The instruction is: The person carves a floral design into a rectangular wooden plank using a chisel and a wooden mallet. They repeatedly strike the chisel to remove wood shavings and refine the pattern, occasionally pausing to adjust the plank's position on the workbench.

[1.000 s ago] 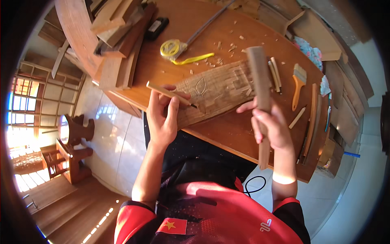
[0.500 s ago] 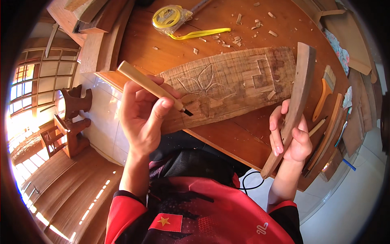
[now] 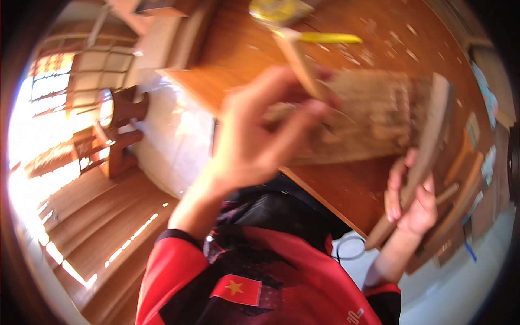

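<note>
My left hand [image 3: 257, 132] grips a wood-handled carving chisel [image 3: 298, 62] between thumb and fingers, raised over the left part of a carved wooden board [image 3: 374, 116]. The handle slants up and away; the blade end is smeared by motion. Shallow carved lines on the board are blurred, and my hand hides its left end. In my right hand [image 3: 414, 203] is a long, slightly curved wooden bar [image 3: 433, 127], held near its lower part, with its upper end standing by the board's right end.
A tape measure [image 3: 277, 11] with a yellow strap [image 3: 331, 38] lies at the table's far side. Wood chips [image 3: 398, 40] are scattered on the table [image 3: 336, 187]. A flat brush [image 3: 460, 157] and wooden strips lie at right. Wooden furniture [image 3: 122, 130] stands at left.
My left hand has swung right and up with the chisel, whose handle now points more away from me. The whole view has shifted, moving the surroundings rightward. My right hand keeps its bar.
</note>
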